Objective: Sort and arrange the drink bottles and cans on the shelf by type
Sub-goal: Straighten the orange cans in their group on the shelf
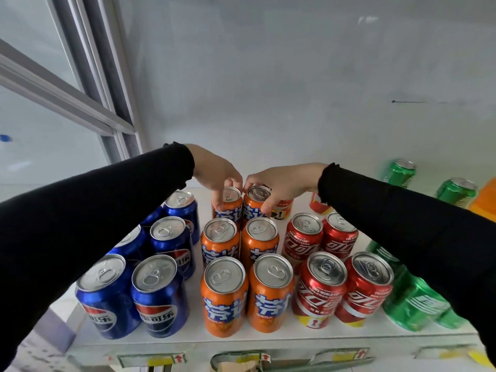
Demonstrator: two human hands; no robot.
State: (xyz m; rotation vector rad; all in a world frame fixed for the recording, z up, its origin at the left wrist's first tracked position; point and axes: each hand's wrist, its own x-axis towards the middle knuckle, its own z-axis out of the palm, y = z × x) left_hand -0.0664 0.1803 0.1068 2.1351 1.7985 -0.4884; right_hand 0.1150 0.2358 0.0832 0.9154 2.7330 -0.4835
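Cans stand in rows on a white shelf (188, 342). Blue cola cans (158, 296) fill the left, orange soda cans (224, 294) the middle, red cola cans (319, 288) the right, and green soda cans (413, 304) the far right. My left hand (214, 173) grips the rear left orange can (228, 204) by its top. My right hand (281, 183) holds the rear right orange can (256, 202) beside it. Both cans stand upright on the shelf, touching each other.
More red cans (318, 204) stand behind my right hand, partly hidden. Two green cans (400, 173) sit at the back right next to an orange object (485, 202). A white wall is behind the shelf. A window frame (80, 103) is at the left.
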